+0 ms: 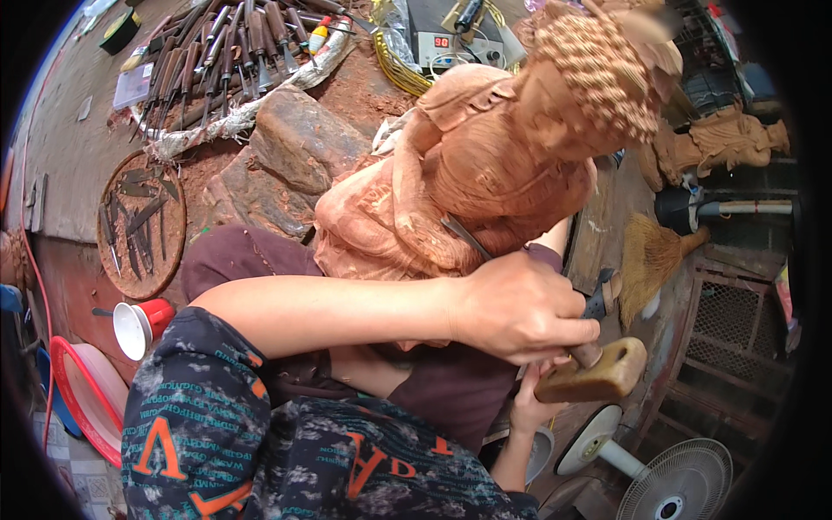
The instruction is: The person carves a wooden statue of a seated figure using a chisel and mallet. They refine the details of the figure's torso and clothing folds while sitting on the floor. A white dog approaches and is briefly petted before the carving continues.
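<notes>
A large reddish-brown wood carving of a seated figure with rows of small knobs on its head stands in front of me, between my legs. My left hand is wrapped round a chisel, whose steel blade points up-left at the carving's lap. The butt of the chisel's handle comes out below my fist. Right beside that butt is a yellowish wooden mallet with a hole in its face. My right hand grips the mallet from below; its handle is mostly hidden.
Many chisels lie on a white-edged cloth at the far left. A round tray carries several thin blades. A rough block sits behind my left knee. To the right are a straw broom and a fan; a control box stands behind.
</notes>
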Demonstrator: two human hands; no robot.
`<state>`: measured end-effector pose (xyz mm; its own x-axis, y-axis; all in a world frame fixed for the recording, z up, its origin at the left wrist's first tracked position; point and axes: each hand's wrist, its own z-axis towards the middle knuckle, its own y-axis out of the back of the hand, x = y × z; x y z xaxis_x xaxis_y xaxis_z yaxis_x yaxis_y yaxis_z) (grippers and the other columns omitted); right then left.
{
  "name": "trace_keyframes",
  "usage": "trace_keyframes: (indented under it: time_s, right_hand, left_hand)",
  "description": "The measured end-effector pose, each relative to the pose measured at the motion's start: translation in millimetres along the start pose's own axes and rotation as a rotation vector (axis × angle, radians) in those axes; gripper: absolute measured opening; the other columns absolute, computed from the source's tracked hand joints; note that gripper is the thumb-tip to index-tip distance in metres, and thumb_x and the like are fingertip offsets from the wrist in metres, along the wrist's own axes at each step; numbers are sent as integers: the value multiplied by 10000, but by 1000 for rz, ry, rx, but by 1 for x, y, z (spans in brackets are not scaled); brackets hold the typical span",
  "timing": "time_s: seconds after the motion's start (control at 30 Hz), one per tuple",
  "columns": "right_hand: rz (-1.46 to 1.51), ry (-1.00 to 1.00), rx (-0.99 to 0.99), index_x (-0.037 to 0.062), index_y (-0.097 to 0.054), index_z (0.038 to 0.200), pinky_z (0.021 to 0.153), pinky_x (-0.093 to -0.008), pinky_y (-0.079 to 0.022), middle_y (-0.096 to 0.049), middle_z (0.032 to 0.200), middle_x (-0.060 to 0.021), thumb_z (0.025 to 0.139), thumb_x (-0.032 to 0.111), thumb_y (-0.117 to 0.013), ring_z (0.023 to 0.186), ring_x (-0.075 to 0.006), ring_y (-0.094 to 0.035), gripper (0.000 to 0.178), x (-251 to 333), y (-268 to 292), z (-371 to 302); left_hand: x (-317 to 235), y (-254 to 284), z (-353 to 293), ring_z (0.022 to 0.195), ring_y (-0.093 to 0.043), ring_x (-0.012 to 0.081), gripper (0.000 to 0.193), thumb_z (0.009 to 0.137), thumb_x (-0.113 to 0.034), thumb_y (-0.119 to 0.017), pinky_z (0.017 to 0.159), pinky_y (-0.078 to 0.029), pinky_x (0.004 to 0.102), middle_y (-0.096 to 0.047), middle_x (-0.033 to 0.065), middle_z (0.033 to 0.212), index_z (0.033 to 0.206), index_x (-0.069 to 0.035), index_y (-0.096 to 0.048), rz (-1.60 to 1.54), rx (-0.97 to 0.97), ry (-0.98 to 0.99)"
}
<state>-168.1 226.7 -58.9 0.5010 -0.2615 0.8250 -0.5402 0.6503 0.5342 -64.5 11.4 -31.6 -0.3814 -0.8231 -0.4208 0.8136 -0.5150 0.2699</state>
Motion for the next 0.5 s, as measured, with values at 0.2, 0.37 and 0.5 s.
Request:
trace_keyframes:
  time_s: [0.2, 0.37, 0.5]
  right_hand:
    - [-21, 147, -135, -83, -455, 1205, 898, -340, -414, -564, 1106, -116, 857, 31, -625, 1020, -187, -536, 404, 0, -8, 0]
    - [18, 56, -105, -35, -456, 1155, 805, -334, -459, -546, 1049, -125, 861, 111, -615, 885, -198, -562, 364, -28, 18, -8]
    - [-369, 277, -5, -12, -412, 1102, 774, -314, -437, -498, 968, -95, 841, 94, -591, 853, -175, -511, 334, 7, 3, 2]
  left_hand:
    - [-2, 2, -1, 549, -520, 165, 274, 741, -261, -658, 439, -401, 320, -430, 3, 661, 961, -105, -607, -70, 8, -6]
    - [-3, 6, -6, 567, -542, 191, 265, 750, -252, -658, 457, -422, 338, -456, 15, 676, 964, -107, -600, -138, 102, -15]
    - [-5, 9, -10, 577, -581, 227, 247, 673, -266, -700, 437, -425, 379, -472, 21, 625, 795, -115, -548, -158, 82, 9]
